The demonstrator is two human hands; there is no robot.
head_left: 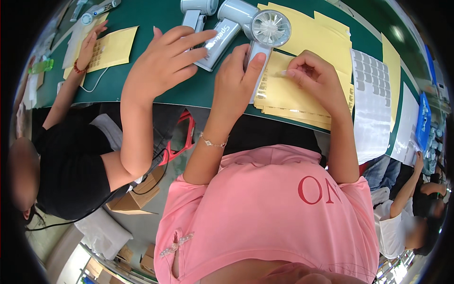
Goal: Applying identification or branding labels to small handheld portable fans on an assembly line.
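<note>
Head view: left hand (238, 73) grips a fan (267, 38); right hand (316, 73) curls, hold unclear, over yellow sheets (288, 99), likely label-peeling; next calls for aligning.

Workshop, long green workbench (151, 12), co-workers (71, 175) alongside

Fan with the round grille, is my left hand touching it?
Touching; the head view shows your left hand holding the fan, thumb on its handle.
</note>
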